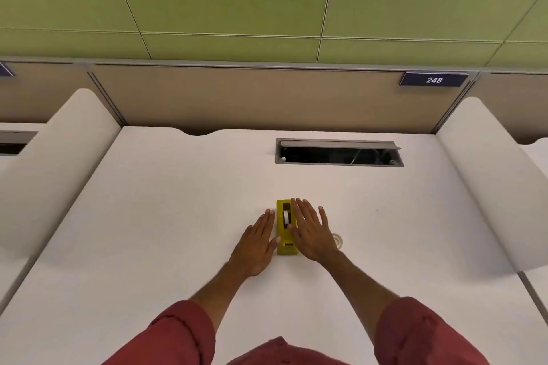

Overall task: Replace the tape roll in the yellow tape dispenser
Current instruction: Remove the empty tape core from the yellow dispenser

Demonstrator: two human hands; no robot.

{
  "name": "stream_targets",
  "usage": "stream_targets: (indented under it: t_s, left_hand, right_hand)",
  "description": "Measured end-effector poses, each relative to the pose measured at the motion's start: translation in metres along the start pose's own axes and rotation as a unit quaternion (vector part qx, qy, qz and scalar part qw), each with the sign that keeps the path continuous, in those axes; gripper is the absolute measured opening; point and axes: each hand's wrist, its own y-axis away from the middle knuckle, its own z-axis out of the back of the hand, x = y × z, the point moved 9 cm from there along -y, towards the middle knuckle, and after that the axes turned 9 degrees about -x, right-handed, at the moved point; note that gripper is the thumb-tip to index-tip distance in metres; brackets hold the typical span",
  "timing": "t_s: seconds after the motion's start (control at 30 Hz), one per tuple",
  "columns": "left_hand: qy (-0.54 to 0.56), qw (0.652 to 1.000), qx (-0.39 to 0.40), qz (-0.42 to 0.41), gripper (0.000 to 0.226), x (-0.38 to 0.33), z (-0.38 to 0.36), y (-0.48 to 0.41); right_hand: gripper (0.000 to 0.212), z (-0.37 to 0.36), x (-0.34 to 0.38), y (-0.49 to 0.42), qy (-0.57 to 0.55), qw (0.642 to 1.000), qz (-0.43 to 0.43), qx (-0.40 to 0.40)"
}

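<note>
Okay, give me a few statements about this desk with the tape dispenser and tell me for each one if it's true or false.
1. The dispenser is yellow and has a white roll in it. True.
2. The left hand is lifting the dispenser off the desk. False: the dispenser sits on the desk, and both hands are open and flat beside it.
3. A spare roll lies on the desk by the right hand, partly hidden by it. True.
4. The sign on the partition reads 312. False: it reads 248.
5. The cable hatch at the back of the desk is closed. False: it stands open and dark inside.
</note>
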Motion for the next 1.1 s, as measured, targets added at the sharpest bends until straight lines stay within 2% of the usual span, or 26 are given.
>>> stream_targets:
  t_s: [0.17,0.43,0.7,1.1]
  left_hand:
    - [-0.013,0.999,0.03,-0.021,0.078,0.003,-0.01,0.001]
    - [-0.023,0.999,0.036,-0.026,0.098,0.001,-0.017,0.0]
    - [-0.014,0.999,0.032,-0.024,0.097,0.001,-0.017,-0.01]
    - [-0.038,0.998,0.033,-0.041,0.091,0.0,-0.021,-0.012]
  right_hand:
    - [0.062,0.002,-0.001,-0.004,0.024,1.0,0.01,-0.012]
    - [0.053,0.009,0.005,-0.017,0.027,1.0,-0.006,-0.009]
    - [0.043,0.007,0.008,-0.029,0.048,0.999,-0.007,0.017]
    - [0.037,0.007,0.006,-0.039,0.038,0.999,0.004,-0.006]
